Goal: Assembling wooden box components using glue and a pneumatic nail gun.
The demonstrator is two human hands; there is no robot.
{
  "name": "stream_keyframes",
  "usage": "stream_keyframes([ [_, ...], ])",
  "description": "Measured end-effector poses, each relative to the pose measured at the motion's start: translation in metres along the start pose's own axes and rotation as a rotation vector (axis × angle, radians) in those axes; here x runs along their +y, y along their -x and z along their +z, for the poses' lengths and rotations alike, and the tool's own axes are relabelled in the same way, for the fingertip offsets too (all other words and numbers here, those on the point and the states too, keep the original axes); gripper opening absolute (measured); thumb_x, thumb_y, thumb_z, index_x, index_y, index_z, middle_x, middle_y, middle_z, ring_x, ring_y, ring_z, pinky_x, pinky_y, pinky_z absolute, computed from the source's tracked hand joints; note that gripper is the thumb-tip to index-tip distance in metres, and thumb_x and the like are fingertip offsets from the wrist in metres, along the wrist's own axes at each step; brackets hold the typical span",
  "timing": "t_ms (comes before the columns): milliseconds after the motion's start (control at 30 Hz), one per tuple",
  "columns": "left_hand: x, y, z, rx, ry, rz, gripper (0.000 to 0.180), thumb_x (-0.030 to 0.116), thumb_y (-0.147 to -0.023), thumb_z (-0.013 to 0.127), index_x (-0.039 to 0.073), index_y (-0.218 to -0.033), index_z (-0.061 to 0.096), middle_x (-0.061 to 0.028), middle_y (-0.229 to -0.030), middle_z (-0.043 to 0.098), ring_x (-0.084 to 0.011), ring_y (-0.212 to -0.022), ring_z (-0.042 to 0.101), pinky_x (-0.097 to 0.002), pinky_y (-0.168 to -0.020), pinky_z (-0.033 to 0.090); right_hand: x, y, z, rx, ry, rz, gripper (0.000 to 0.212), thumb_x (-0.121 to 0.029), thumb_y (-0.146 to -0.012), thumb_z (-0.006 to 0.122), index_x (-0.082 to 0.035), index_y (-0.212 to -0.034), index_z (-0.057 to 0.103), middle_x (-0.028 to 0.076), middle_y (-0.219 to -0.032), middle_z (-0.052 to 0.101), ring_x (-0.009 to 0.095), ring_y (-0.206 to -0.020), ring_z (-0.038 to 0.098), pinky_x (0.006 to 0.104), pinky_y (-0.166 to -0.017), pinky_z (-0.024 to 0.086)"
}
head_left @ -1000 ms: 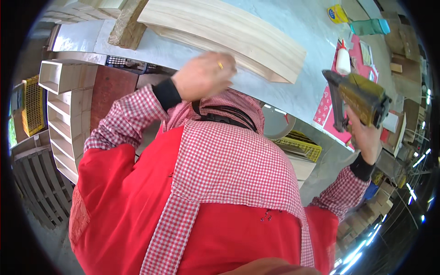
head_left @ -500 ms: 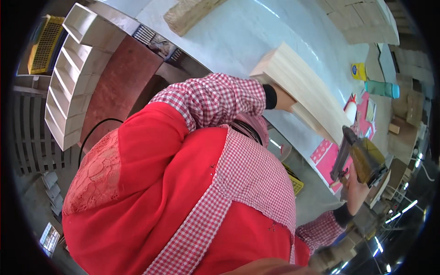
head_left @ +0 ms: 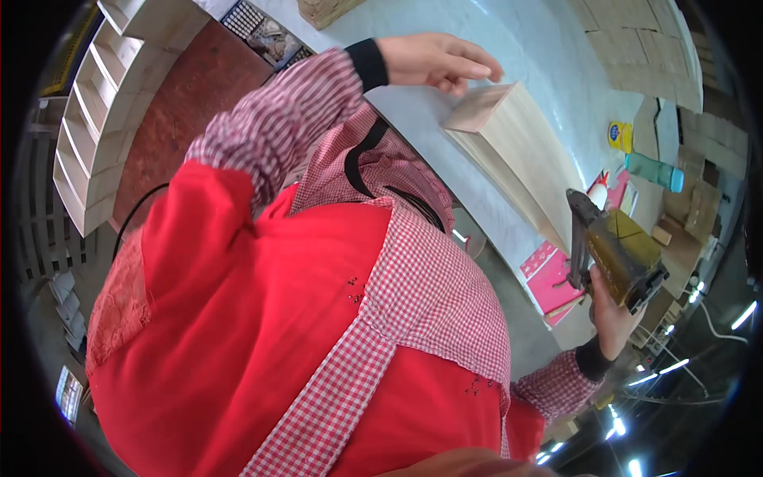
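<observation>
My left hand (head_left: 437, 62) is in the air past the left end of a pale wooden box (head_left: 531, 143). Its fingers are spread and hold nothing. The box is long and narrow and lies on a light grey worktable (head_left: 548, 48), one long side along the table's near edge. At the box's right end, a pneumatic nail gun (head_left: 629, 253) with a dark nose and brownish body is in the grip of my right hand (head_left: 612, 316). The nose is close to the wood; whether it touches cannot be told.
A pink sheet (head_left: 548, 282), a teal bottle (head_left: 656, 172) and a yellow container (head_left: 620, 136) are on the table's right side. Stacked boards (head_left: 640, 48) stand at the far right. A row of open wooden boxes (head_left: 99, 95) stands at left by a reddish-brown board (head_left: 187, 99).
My left hand has come out from the near side of the box and risen to the upper left. The right hand still holds the nail gun at the box's right end.
</observation>
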State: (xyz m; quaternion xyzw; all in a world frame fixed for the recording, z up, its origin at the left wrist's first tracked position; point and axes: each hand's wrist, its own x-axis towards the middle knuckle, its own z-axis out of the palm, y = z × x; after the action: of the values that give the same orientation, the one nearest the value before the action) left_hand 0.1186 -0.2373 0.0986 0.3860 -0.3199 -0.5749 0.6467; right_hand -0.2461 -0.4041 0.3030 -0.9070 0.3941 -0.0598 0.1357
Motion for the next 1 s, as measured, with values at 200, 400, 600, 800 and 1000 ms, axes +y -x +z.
stream_keyframes([
  [200,-0.022,-0.061,-0.017,-0.477,0.137,-0.249,0.027,0.031,-0.095,0.062,0.005,-0.102,0.063,0.0072,-0.067,0.052,-0.0001,-0.052,0.043,-0.0178,-0.048,0.035,-0.057,-0.031,-0.014,-0.172,-0.024,-0.139,0.046,-0.008,-0.076,0.082,0.003,-0.115,0.059,0.011,-0.110,0.066,0.018,-0.094,0.064,0.0309,-0.083,0.052],
  [400,-0.026,-0.068,-0.014,-0.451,0.198,-0.293,0.027,0.031,-0.096,0.061,0.006,-0.085,0.059,0.0080,-0.057,0.042,-0.0009,-0.046,0.035,-0.0171,-0.045,0.029,-0.084,-0.073,-0.001,-0.372,-0.015,-0.297,0.048,-0.004,-0.076,0.081,0.003,-0.118,0.058,0.011,-0.111,0.066,0.018,-0.095,0.064,0.0308,-0.084,0.052],
  [600,-0.024,-0.073,-0.010,-0.414,0.269,-0.369,0.023,0.024,-0.092,0.067,0.005,-0.082,0.060,0.0074,-0.059,0.047,-0.0001,-0.043,0.032,-0.0173,-0.041,0.026,-0.100,-0.094,0.014,-0.342,-0.018,-0.249,0.042,-0.009,-0.073,0.083,0.004,-0.107,0.062,0.013,-0.102,0.069,0.021,-0.090,0.067,0.0325,-0.080,0.052],
  [800,-0.024,-0.073,-0.011,-0.380,0.323,-0.389,0.022,0.024,-0.091,0.068,0.005,-0.082,0.060,0.0067,-0.060,0.049,0.0004,-0.042,0.032,-0.0168,-0.041,0.025,-0.109,-0.107,0.021,-0.361,0.007,-0.321,0.039,-0.010,-0.073,0.084,0.003,-0.104,0.064,0.013,-0.101,0.070,0.022,-0.090,0.068,0.0328,-0.079,0.052],
  [1000,-0.039,-0.076,-0.019,-0.404,0.225,-0.300,0.029,0.028,-0.085,0.074,0.003,-0.095,0.064,0.0044,-0.066,0.055,-0.0031,-0.047,0.040,-0.0186,-0.049,0.035,-0.100,-0.114,0.017,-0.424,0.086,-0.380,0.046,-0.009,-0.075,0.083,0.003,-0.113,0.060,0.013,-0.107,0.068,0.020,-0.092,0.066,0.0306,-0.081,0.052],
])
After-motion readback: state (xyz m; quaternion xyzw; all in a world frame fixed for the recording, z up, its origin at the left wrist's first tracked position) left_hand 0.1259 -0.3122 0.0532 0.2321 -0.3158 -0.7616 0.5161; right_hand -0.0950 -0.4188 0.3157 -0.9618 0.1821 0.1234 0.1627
